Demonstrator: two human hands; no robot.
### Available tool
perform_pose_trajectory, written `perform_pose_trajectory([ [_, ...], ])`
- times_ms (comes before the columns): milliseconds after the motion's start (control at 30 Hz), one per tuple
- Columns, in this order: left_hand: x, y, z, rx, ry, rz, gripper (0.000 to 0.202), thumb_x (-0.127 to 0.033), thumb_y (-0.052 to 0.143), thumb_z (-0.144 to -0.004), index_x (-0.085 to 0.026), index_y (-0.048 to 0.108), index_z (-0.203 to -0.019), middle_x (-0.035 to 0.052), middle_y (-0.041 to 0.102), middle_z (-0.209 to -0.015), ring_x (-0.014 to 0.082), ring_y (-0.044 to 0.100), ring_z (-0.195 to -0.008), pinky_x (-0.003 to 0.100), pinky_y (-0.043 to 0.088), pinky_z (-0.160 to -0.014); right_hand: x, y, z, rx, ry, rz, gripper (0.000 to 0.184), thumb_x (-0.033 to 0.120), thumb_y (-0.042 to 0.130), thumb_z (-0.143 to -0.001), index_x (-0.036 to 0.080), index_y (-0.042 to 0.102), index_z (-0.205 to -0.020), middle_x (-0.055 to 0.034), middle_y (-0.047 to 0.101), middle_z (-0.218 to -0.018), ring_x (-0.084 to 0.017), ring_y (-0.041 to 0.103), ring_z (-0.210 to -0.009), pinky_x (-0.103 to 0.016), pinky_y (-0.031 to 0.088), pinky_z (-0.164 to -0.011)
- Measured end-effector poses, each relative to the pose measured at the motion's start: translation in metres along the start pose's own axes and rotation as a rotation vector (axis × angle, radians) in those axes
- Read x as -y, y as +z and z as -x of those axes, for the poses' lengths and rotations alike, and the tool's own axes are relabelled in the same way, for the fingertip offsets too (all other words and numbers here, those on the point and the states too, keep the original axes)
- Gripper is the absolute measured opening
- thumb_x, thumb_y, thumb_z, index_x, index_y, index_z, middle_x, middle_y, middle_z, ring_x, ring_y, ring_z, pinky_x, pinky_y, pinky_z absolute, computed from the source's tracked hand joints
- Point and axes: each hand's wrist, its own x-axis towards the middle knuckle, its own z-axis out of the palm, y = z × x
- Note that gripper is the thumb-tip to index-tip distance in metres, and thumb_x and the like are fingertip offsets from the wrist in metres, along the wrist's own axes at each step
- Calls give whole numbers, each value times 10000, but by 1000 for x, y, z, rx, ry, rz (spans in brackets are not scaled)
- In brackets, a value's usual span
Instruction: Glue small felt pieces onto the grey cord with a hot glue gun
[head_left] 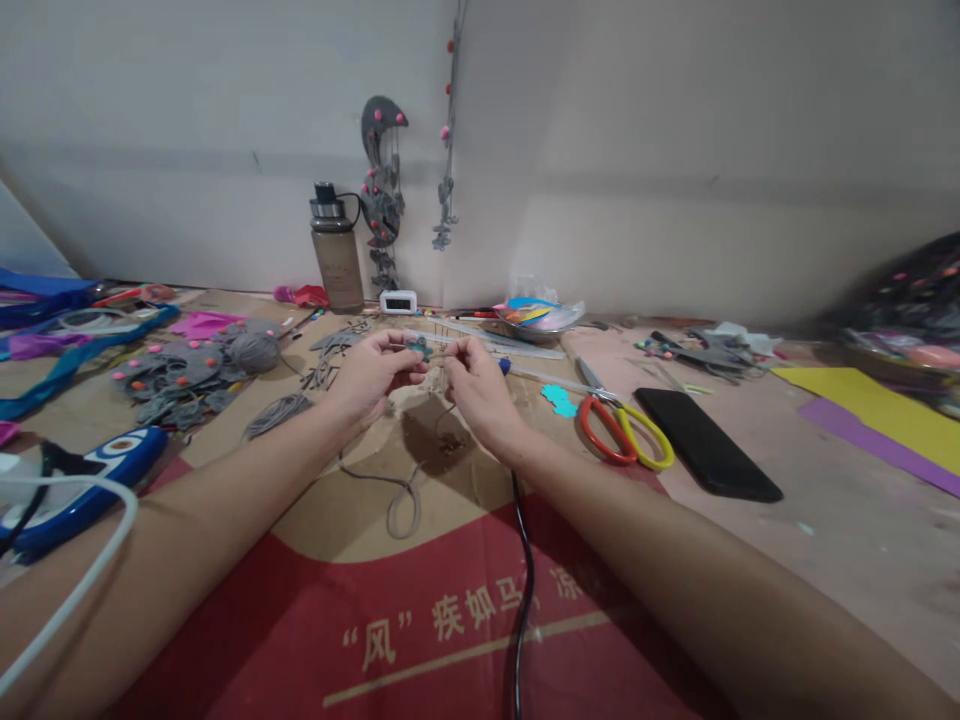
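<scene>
Nearest to us, a white cable (pixel 133 505) bends across our left forearm, well to the left of the scissors (pixel 609 398). Under both forearms, to the left of the scissors, lies a red and tan cardboard sheet (pixel 315 600), with a black cable (pixel 517 665) running over its near part.

Our hands meet to the left of the scissors, raised over the cardboard. With our left hand (pixel 409 362) we pinch a small teal piece (pixel 418 347) between the thumb and fingers; it sits right at the fingertips and sticks out toward the other hand. Our right hand (pixel 454 365) is just beside the piece, its thumb and fingertips pressed together. We cannot tell what, if anything, is caught between them, nor whether they touch the piece. On the cardboard below, to the left of the scissors, a grey cord (pixel 411 487) lies in a loop.

Just left of the scissors we see a bright turquoise paper cutout (pixel 559 400); just right of them lies a black phone (pixel 705 440). Farther right is a yellow sheet (pixel 870 400). Beyond the scissors and to their left stand a white clock (pixel 398 301) and a bottle (pixel 337 265).
</scene>
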Motion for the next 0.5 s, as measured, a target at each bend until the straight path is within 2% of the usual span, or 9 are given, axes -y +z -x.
perform_pose_trajectory([
  [100,1,0,0,7,-11,34,217,-35,668,-651,-129,551,-808,13,626,-658,98,615,-565,218,521,-563,5,-8,0,-71,-48,105,68,245,434,-824,200,484,-813,0,544,-766,-123,494,-689,-276,413,-664],
  [300,2,1,1,16,-44,43,215,-32,677,-666,-121,550,-815,47,664,-719,117,655,-621,242,543,-640,8,-20,-3,-48,-255,254,75,233,521,-827,192,578,-804,-34,605,-831,-153,530,-793,-300,406,-739],
  [500,4,-3,0,23,-82,-30,247,-101,712,-655,-143,566,-850,40,657,-755,160,671,-672,242,527,-548,8,-26,-5,-42,-334,291,102,257,541,-841,203,611,-892,-46,629,-867,-164,557,-808,-311,425,-750],
])
